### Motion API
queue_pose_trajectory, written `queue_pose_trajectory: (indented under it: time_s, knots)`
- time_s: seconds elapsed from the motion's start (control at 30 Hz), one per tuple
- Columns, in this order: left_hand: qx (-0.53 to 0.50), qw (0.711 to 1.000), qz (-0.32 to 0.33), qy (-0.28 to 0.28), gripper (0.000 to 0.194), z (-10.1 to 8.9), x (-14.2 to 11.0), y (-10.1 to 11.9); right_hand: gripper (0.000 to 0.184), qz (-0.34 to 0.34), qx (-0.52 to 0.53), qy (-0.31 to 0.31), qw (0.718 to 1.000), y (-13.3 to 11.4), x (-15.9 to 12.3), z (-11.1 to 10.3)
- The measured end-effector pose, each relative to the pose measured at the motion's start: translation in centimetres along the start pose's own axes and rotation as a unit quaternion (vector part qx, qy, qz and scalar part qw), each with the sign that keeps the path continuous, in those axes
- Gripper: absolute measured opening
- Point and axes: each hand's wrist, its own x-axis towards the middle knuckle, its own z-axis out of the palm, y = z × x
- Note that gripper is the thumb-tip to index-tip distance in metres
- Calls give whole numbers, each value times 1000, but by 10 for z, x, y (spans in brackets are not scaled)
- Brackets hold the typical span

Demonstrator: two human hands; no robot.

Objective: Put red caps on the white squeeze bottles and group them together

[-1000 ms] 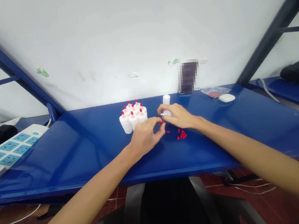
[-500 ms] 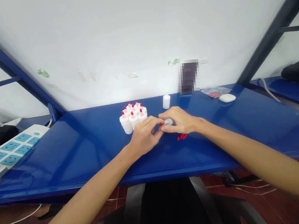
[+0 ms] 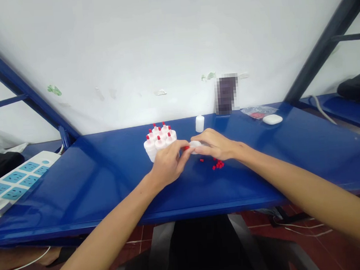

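Note:
My right hand (image 3: 217,144) grips a small white bottle (image 3: 194,145) that lies tilted on its side, its tip end toward the left. My left hand (image 3: 167,159) pinches a red cap (image 3: 186,147) between thumb and fingertips at that end. Whether the cap is seated on the tip is hidden by the fingers. Left of the hands, several white bottles (image 3: 160,144) with red caps stand upright in a tight cluster. Loose red caps (image 3: 219,164) lie below my right hand, and a single red cap (image 3: 202,160) lies apart from them.
Beyond my right hand stands another white bottle (image 3: 200,124). At the back of the blue table (image 3: 108,168) are a blurred-out dark object (image 3: 225,95), a clear plastic bag (image 3: 255,111) with red contents and a white rounded object (image 3: 272,119). A power strip (image 3: 19,179) sits far left.
Both hands have shifted slightly left, with the bottle and red cap between them. The bottle shows more clearly, and loose red caps that the hands covered are now visible.

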Motion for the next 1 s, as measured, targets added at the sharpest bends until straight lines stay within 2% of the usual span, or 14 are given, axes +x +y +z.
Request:
queue_pose_trajectory:
  time_s: [0.03,0.1,0.13,0.17,0.23,0.27,0.33,0.4,0.5,0.53,0.6,0.73,0.9,1.0]
  knots:
    - [15,1000,3,16,11,-9,1,-2,48,17,-11,-7,1000,0,0,-2]
    - [32,999,-6,-1,17,-29,-1,-5,48,62,-46,-35,996,0,0,-7]
    - [39,998,-28,-41,18,-38,-5,-7,45,85,-64,-56,993,0,0,-10]
    - [46,992,-53,-106,20,-47,-10,-8,41,106,-79,-79,988,-1,-1,-13]
    - [70,964,-108,-232,23,-60,-23,-10,31,136,-87,-122,979,-2,-1,-17]
    - [77,952,-129,-267,22,-64,-31,-10,27,144,-81,-140,976,-2,-2,-18]
    - [82,941,-156,-289,19,-68,-43,-11,21,152,-60,-169,972,-4,-2,-19]
    - [83,955,-159,-234,16,-68,-50,-9,18,149,-45,-184,970,-4,-2,-19]
    - [59,986,-125,-92,10,-67,-49,-1,16,136,-41,-173,975,-4,-1,-15]
    - [40,991,-110,-62,7,-66,-47,4,16,130,-33,-164,977,-4,0,-13]
    - [0,994,-98,-52,4,-61,-43,13,16,112,5,-147,983,-7,1,-10]
    - [-20,994,-77,-77,12,-45,-34,22,19,83,139,-123,979,-18,4,-2]
    - [0,994,48,-100,17,-25,-16,11,22,77,266,-105,955,-22,5,-2]
    - [19,990,110,-85,14,-19,-2,2,25,89,330,-95,935,-15,4,-3]
